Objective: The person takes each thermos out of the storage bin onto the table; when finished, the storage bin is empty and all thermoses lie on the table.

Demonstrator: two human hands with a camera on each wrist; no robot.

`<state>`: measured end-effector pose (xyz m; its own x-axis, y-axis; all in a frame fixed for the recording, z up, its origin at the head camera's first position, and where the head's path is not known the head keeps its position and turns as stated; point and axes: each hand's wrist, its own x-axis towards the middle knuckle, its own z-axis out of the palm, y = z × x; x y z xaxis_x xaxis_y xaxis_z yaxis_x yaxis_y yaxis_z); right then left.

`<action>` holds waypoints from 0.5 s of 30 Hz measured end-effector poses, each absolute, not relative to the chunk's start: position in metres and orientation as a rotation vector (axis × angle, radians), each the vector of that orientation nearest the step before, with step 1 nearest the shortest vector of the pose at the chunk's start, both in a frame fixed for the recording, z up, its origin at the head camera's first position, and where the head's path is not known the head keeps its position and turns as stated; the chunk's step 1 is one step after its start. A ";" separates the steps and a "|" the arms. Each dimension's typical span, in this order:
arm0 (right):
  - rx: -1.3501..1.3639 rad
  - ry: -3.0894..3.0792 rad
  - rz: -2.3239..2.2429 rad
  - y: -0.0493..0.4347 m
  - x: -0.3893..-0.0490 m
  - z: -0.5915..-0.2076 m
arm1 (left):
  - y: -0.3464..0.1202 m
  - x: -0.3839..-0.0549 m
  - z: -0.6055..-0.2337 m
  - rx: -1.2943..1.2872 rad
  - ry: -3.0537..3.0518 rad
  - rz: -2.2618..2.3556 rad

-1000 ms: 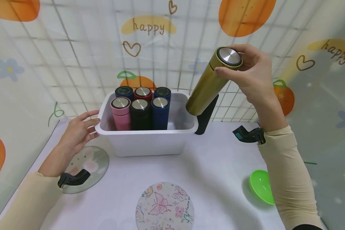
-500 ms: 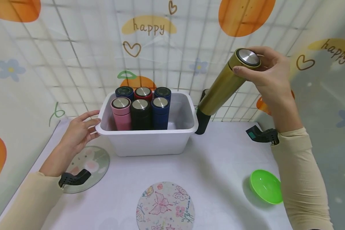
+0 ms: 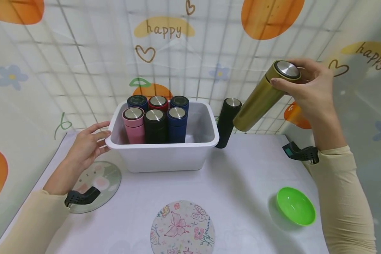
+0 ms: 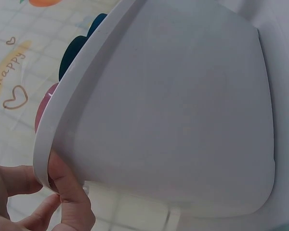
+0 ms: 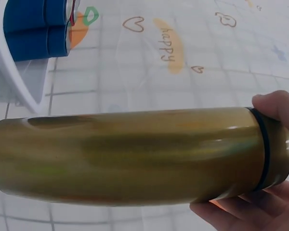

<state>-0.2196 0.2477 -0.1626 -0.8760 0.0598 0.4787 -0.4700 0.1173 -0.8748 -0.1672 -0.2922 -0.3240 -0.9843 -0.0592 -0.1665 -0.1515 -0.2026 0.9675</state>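
My right hand [image 3: 314, 90] grips a gold thermos [image 3: 257, 102] around its lid end, thumb on the near side. The thermos hangs tilted in the air, its base toward the lower left, beside a black thermos [image 3: 227, 121] standing right of the bin. At the left end of the white plastic bin [image 3: 165, 157], my left hand [image 3: 87, 148] pinches the rim; the left wrist view shows fingers [image 4: 70, 192] on the rim. Inside the bin stand several thermoses, among them a pink thermos [image 3: 134, 128], a black one and blue ones, filling its left and middle part.
A green bowl [image 3: 295, 206] sits at the right of the white table [image 3: 241, 197]. One round mat [image 3: 104, 183] lies under my left forearm, and another with butterflies [image 3: 182, 229] lies at the front. A printed curtain over a wire grid [image 3: 108, 70] stands behind.
My right hand has carried the gold thermos to the right, away from the bin, and slightly down. The black thermos beside the bin is now uncovered. My left hand stays on the rim.
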 end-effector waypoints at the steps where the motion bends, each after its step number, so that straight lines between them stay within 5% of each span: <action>1: 0.400 -2.000 1.813 0.249 -0.220 -0.164 | -0.292 -0.167 -0.324 -0.255 1.944 2.378; 15: 0.351 -2.018 1.861 0.270 -0.230 -0.185 | -0.294 -0.168 -0.326 -0.236 1.926 2.394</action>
